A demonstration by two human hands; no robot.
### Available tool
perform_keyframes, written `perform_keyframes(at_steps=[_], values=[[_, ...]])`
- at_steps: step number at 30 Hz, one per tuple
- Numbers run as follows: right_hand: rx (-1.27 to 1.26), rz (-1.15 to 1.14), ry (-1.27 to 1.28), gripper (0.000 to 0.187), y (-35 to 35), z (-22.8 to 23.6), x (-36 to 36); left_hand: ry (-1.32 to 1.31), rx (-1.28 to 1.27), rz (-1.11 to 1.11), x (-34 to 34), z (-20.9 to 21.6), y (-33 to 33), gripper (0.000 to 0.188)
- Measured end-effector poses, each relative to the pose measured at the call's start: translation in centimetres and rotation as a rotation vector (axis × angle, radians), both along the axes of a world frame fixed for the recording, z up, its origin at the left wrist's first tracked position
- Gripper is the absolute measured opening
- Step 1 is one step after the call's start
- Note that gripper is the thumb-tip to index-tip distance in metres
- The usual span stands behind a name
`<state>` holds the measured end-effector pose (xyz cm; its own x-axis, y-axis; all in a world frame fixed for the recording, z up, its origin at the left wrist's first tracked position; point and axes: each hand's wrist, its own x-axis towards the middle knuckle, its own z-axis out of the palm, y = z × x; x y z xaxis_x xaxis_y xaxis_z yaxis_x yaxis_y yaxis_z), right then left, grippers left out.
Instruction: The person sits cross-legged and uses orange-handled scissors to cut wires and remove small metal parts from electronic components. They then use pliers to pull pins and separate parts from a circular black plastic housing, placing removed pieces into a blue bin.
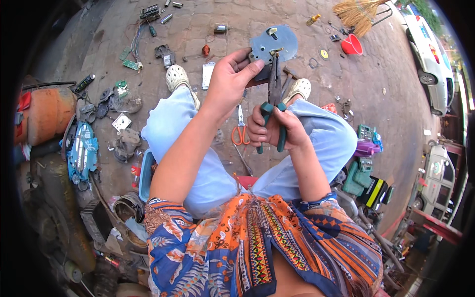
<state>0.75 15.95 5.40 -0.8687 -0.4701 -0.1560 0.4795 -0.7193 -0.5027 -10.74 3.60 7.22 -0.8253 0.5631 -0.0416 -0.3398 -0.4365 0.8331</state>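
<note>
Pinched in the fingers of my left hand (232,76) is a flat blue-grey plate (287,42) with small holes and a dark block beneath its near edge. My right hand (279,126) grips long-nose pliers (275,89) by their green handles. The jaws point away from me and meet a small brass-coloured piece (276,51) on the plate; whether they clamp it I cannot tell. Another small fitting (272,32) stands on the plate's far part. A hammer (291,74) lies on the ground just right of the pliers.
Orange-handled scissors (240,129) lie between my legs. Green circuit boards (130,64) and loose parts are scattered at far left. A red bucket (352,45) and a straw broom (360,15) are at far right. An orange cylinder (52,115) lies left; green tool cases (357,179) sit right.
</note>
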Motion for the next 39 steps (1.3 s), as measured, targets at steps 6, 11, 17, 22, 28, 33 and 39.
perform_keyframes(at_steps=[6,11,17,22,28,33,39], values=[[0.191,0.069,-0.046,0.04,0.8,0.3,0.2,0.063,-0.058,-0.006,-0.2,-0.3,-0.6,0.033],[0.744,0.019,-0.067,0.034,3.1,-0.2,0.5,0.119,-0.147,-0.057,-0.6,0.0,-0.9,0.032],[1.81,-0.172,0.367,0.032,4.4,0.9,0.1,0.125,-0.21,-0.098,-0.8,0.0,-1.3,0.03],[2.216,-0.074,0.548,0.022,6.7,2.3,-0.1,0.142,-0.346,-0.196,-1.3,0.0,-2.0,0.029],[2.54,-0.026,0.958,0.015,9.5,3.7,-0.4,0.312,-0.622,-0.223,-0.8,-1.0,-1.1,0.028],[2.787,0.245,1.231,0.007,9.1,4.1,-2.7,0.962,-1.101,-0.076,-0.1,-2.7,0.3,0.026],[3.079,0.509,1.376,0.01,6.1,4.3,-4.4,1.036,-1.266,-0.112,-0.3,-3.0,2.0,0.016]])
